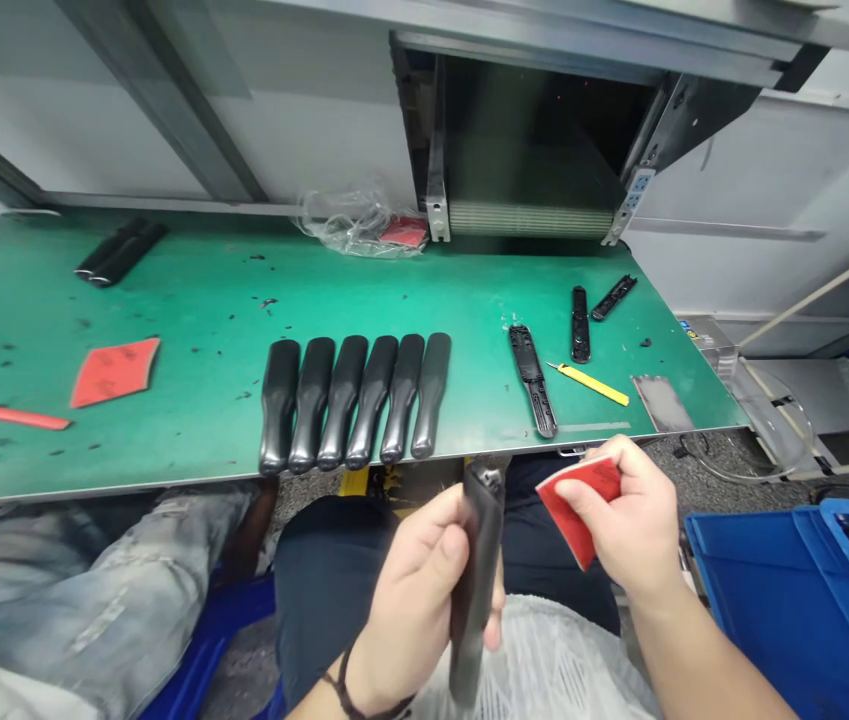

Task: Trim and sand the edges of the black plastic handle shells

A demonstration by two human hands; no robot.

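My left hand is wrapped round a black plastic handle, held upright over my lap and slightly blurred. My right hand pinches a folded red sanding pad between thumb and fingers, a little to the right of the handle and apart from it. Several matching black handles lie side by side along the table's front edge. Right of them rests an opened black handle half, its ribbed inside facing up, beside a yellow craft knife.
Two small black parts lie at the right of the green table. A red sheet, a red-handled knife and black handles lie left. A clear bag is by the conveyor. Another person's leg is at left; blue bins stand right.
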